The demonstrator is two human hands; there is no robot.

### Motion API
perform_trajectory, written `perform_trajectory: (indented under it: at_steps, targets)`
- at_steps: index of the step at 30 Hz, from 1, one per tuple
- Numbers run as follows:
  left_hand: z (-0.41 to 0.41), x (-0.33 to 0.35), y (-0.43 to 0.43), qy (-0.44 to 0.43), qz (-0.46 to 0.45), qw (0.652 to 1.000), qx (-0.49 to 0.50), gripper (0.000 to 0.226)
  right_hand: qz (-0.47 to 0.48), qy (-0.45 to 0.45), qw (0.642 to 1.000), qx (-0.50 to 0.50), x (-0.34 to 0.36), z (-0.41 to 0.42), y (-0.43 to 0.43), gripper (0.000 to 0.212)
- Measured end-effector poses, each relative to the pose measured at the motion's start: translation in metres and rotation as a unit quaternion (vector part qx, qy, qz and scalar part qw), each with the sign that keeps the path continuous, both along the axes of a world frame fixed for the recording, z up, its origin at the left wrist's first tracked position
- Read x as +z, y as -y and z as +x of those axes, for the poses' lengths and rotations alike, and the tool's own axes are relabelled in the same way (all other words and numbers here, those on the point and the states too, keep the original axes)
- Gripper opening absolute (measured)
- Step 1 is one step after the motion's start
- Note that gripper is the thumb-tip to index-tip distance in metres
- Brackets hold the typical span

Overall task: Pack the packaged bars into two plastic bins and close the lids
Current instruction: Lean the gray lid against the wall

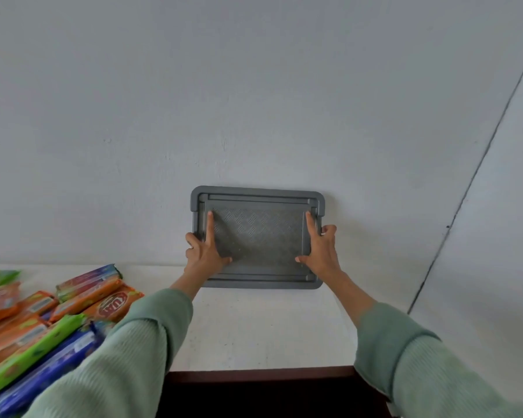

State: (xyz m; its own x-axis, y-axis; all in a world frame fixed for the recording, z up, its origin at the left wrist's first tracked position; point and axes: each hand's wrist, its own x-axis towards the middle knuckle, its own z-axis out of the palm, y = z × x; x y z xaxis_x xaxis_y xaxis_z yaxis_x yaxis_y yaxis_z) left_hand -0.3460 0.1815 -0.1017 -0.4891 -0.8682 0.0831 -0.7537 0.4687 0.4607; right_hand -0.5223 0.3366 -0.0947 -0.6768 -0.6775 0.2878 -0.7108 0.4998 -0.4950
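Observation:
A grey plastic lid with a patterned centre stands against the wall at the back of the white table. My left hand holds its left edge, index finger stretched up across its face. My right hand grips its right edge the same way. Several packaged bars in orange, green and blue wrappers lie in a heap at the left of the table, partly hidden by my left sleeve. No bin body is in view.
A plain grey-white wall rises right behind the table. A dark seam runs diagonally down the wall at the right. The table's dark front edge lies close to me.

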Motion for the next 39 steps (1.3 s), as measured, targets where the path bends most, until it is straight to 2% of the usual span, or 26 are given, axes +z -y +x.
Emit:
perform_trajectory:
  at_steps: [11,21,26,29,33,39]
  targets:
    - [-0.003,-0.020,0.015,0.031,-0.010,0.999,-0.010,0.113,0.003,-0.018,1.000,0.000,-0.025,-0.010,0.014,0.107]
    - [0.004,0.004,0.017,0.005,0.006,1.000,-0.028,0.108,0.027,-0.047,0.998,-0.022,-0.012,-0.011,0.007,0.106]
    - [0.033,0.033,0.020,0.005,-0.050,0.997,-0.056,0.094,-0.035,-0.119,0.991,-0.048,0.010,0.006,0.015,0.097]
    - [0.069,0.057,0.023,0.002,-0.079,0.995,-0.055,0.088,-0.061,-0.158,0.985,-0.012,0.031,0.032,0.037,0.092]
    - [0.139,0.081,0.039,0.007,-0.090,0.996,-0.024,0.082,-0.073,-0.156,0.982,0.080,0.052,0.089,0.086,0.092]
    - [0.274,0.088,0.064,0.024,-0.047,0.996,0.077,0.077,-0.031,-0.099,0.971,0.214,0.054,0.213,0.158,0.092]
